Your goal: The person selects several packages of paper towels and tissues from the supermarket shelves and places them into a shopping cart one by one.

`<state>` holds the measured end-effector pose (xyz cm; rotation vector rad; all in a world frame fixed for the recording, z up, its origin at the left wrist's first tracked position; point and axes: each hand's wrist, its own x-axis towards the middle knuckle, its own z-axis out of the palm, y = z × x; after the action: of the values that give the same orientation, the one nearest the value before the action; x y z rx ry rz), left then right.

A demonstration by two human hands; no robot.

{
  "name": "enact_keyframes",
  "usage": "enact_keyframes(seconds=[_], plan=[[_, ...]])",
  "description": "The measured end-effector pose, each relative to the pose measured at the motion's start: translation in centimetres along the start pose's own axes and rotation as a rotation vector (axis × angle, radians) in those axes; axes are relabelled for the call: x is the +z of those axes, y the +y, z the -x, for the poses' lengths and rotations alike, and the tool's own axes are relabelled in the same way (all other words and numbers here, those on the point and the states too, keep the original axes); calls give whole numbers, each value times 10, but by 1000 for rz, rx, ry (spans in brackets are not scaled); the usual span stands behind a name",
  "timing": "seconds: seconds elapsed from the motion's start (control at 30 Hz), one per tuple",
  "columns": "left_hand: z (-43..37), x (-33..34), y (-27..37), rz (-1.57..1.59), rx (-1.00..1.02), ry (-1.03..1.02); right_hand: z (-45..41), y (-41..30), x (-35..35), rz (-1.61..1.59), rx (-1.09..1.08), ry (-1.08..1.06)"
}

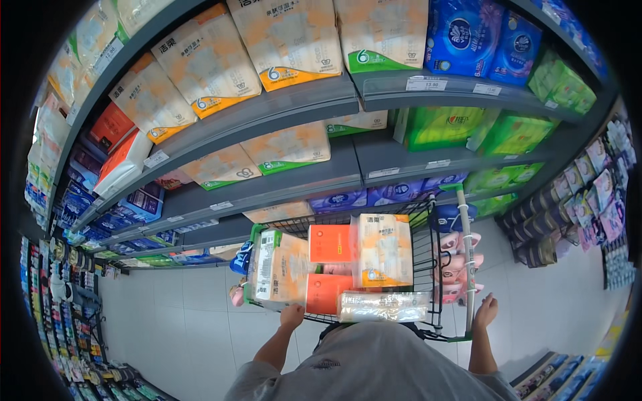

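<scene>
A black wire shopping cart (424, 250) with green corners stands sideways right before me. My left hand (292, 316) is curled at its near rim, below a large cream and orange tissue pack (286, 265). My right hand (486, 310) is just outside the pale cart handle (467, 250), fingers partly apart, with nothing visible in it. In the cart are another cream tissue pack (385, 245), an orange-red pack (328, 243) and a second orange-red pack (326, 293). A clear-wrapped pack (383, 307) lies along the near side.
Grey store shelves (311, 97) holding tissue packs curve across the far side. Pink slippers (454, 268) show beyond the cart's handle end. Hanging goods (597, 190) line the right. At far left a person (72, 293) is beside another shelf. White floor tiles (165, 301) stretch left.
</scene>
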<state>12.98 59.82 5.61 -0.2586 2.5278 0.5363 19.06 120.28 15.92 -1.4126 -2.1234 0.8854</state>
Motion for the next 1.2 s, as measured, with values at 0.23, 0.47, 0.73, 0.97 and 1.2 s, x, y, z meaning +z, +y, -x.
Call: enact_keyframes(seconds=[0.23, 0.47, 0.73, 0.97, 1.2], plan=[[-9, 20, 7, -181, -67, 13, 17, -27, -5, 104, -155, -86], [-10, 35, 7, -256, -96, 146, 45, -41, -19, 398, -233, -275], [-3, 30, 18, -248, -92, 187, 49, -38, -20, 543, -320, -346], [2, 29, 23, -246, 12, 292, 47, -29, -18, 616, -360, -317], [7, 22, 30, -233, -84, 137, 43, -38, -16, 650, -385, -308]])
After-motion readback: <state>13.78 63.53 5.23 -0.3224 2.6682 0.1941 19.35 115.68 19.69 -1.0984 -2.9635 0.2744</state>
